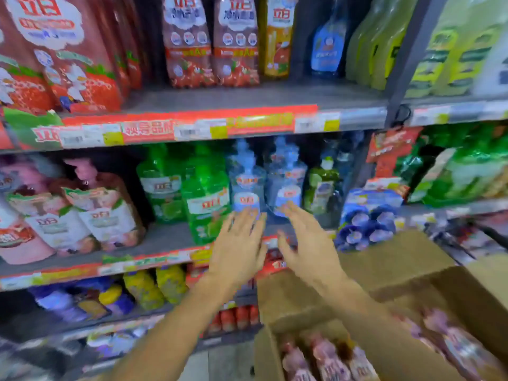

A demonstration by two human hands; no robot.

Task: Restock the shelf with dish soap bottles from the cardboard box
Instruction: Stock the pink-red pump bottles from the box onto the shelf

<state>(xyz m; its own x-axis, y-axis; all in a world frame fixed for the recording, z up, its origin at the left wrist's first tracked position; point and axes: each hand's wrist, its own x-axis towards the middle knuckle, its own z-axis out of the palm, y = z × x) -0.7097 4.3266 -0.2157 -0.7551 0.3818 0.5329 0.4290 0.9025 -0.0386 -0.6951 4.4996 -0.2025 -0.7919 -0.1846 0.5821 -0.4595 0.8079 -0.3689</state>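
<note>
My left hand [237, 243] and my right hand [305, 240] reach out side by side, fingers spread, holding nothing. Their fingertips are at the base of two clear blue dish soap bottles [247, 182] [286, 180] standing on the middle shelf [162, 237]; whether they touch is blurred. Green dish soap bottles [206, 193] stand just left of the blue ones. An open cardboard box [384, 273] sits at lower right, holding several pinkish bottles [324, 358].
Pink and red refill pouches [90, 213] fill the left of the middle shelf. A blue multipack [368, 218] stands to the right of the bottles. The upper shelf [247, 97] carries red strawberry bottles, with a gap at its front middle. Yellow and purple bottles [148, 290] sit below.
</note>
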